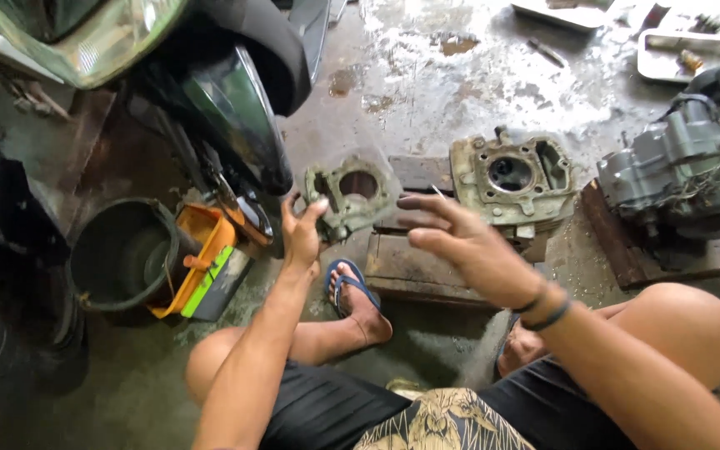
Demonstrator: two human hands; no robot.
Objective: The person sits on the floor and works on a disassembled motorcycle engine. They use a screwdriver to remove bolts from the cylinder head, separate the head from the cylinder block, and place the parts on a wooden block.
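Observation:
My left hand [302, 233] grips the lower left edge of a thin, dirty engine gasket [348, 197] with a round bore hole, held up above the floor. Hovering just right of the gasket is my right hand [460, 243], fingers spread and pointing left, holding nothing; its wrist wears dark bands. Beyond it, a grey engine cylinder block [512, 180] with a round bore rests on a wooden board [410, 267]. My foot in a blue sandal [352, 287] is planted below the gasket.
An engine case [689, 171] sits on a wooden block at right. A motorcycle front [218, 92] stands at left, with a black bucket [122, 254] and an orange container [206, 262] beside it. Metal trays [685, 54] lie on the wet concrete floor at the back.

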